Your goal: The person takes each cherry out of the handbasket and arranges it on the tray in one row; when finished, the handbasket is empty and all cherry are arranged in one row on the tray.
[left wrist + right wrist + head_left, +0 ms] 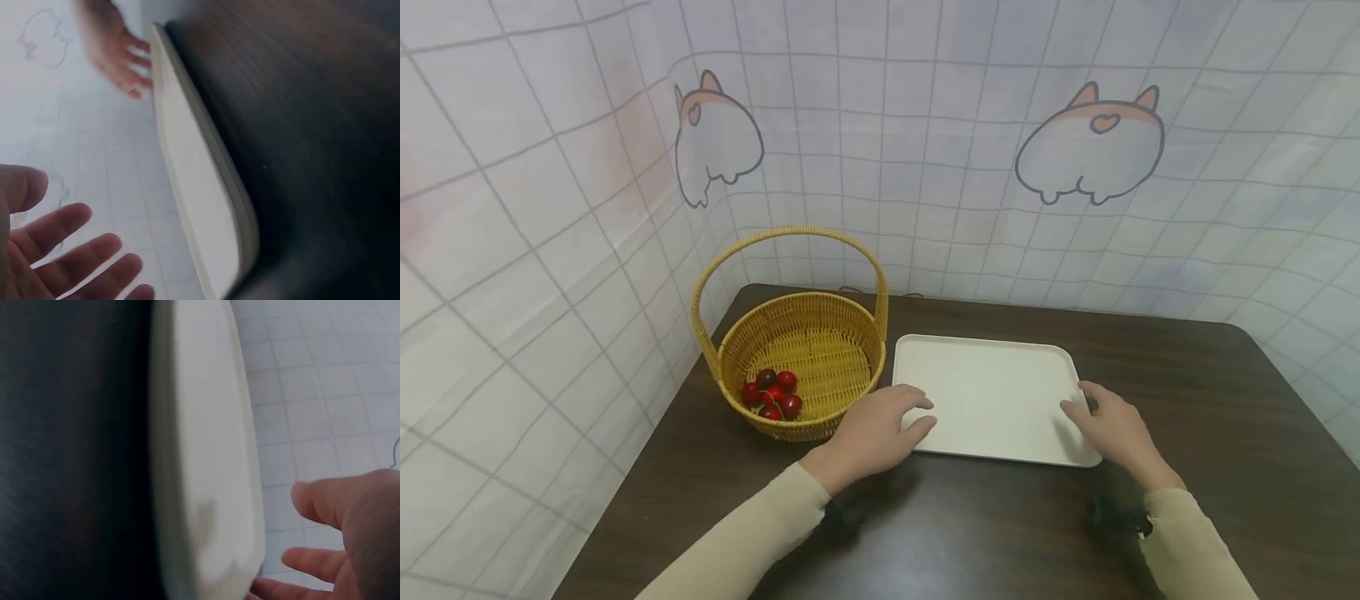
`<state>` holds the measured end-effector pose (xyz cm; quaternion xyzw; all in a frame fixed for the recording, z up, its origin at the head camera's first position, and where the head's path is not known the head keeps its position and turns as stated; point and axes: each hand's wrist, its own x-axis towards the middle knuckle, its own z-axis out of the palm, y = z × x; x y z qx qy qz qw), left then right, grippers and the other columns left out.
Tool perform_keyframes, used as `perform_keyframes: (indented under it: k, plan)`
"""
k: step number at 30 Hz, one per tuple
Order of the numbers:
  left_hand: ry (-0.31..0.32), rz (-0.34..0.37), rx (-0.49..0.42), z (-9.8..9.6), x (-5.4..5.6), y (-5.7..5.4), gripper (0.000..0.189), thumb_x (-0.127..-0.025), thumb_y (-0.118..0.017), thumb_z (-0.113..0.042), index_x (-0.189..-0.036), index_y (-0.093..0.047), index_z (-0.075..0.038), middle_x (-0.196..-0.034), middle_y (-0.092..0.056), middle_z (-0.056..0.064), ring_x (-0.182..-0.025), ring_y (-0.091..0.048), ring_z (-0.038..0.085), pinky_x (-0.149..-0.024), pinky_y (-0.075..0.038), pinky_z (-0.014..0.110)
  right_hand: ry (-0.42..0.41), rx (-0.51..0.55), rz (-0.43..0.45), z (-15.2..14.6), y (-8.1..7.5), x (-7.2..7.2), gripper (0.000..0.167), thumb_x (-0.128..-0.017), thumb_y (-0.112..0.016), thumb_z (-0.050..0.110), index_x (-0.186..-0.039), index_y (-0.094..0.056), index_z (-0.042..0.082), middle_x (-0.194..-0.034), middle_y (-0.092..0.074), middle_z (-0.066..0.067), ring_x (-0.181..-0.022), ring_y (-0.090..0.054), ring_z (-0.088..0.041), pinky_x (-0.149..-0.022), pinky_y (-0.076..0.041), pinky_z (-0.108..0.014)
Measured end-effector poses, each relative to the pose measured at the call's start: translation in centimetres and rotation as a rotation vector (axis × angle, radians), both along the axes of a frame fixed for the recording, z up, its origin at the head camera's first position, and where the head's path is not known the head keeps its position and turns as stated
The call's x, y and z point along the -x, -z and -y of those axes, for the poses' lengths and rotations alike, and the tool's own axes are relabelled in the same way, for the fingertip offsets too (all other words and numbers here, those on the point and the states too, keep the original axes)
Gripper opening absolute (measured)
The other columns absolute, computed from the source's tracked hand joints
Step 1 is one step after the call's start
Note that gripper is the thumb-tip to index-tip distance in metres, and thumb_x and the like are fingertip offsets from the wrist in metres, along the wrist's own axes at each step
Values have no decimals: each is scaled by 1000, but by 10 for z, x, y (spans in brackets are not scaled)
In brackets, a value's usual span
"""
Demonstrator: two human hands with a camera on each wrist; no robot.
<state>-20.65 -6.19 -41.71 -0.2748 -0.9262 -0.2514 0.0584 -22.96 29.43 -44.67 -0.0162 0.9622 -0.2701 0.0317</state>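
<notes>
1. Cream sleeves [752, 537] cover our forearms at the near side.
2. Our left hand [874, 432] is by the near left part of the white tray [988, 396], fingers relaxed and thumb apart.
3. Our right hand [1111, 425] is at its right edge, fingers loosely spread; we cannot tell whether they touch it.
4. We see the white tray flat on the dark table [970, 533], right of the wicker basket [831, 367].
5. Red cherries [790, 406] cluster in the basket's near left part.

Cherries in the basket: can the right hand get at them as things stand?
Probably not directly: the right hand is at the right end of the tray, which lies, with the left hand, between it and the basket of cherries. It would likely have to cross both.
</notes>
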Motion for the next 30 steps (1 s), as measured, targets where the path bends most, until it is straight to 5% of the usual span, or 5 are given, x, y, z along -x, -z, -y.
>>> perform_keyframes:
  k: [11, 16, 22, 26, 30]
  plan:
    - [-230, -638, -642, 83, 6, 5, 13, -91, -60, -4, -97, -72, -4, -90, -70, 6, -70, -61, 15, -62, -50, 27, 218, 104, -92, 4, 24, -10, 58, -100, -47, 38, -136, -48, -7, -134, -49, -32, -113, -53, -46, -89, -42, -58]
    - [-473, -836, -824, 137, 13, 8, 14, -90, -55, 0, -93, -68, 4, -84, -65, 14, -70, -54, 13, -64, -41, 20, 310, 144, -119, 6, 32, -13, 51, -99, -48, 34, -133, -54, -3, -132, -53, -28, -109, -57, -44, -83, -47, -53]
    - [-700, -523, -915, 175, 19, 28, 31, -93, -57, -5, -123, -56, 4, -116, -58, 18, -99, -56, 24, -77, -42, 19, 337, 140, -148, 9, 27, -20, 49, -99, -47, 34, -132, -55, -1, -131, -54, -28, -109, -55, -43, -84, -43, -56]
    - [-727, -246, -896, 184, 23, 41, 42, -98, -57, -16, -137, -49, -2, -130, -55, 14, -117, -55, 27, -91, -45, 28, 299, 128, -206, 19, 20, -23, 48, -99, -50, 31, -132, -55, -3, -134, -49, -31, -119, -47, -49, -93, -36, -62]
    - [-734, -184, -883, 187, 27, 46, 39, -100, -56, -21, -134, -53, -3, -126, -59, 13, -114, -58, 25, -89, -46, 26, 242, 125, -251, 34, 14, -22, 45, -98, -52, 30, -131, -58, 0, -136, -49, -29, -124, -43, -50, -97, -33, -63]
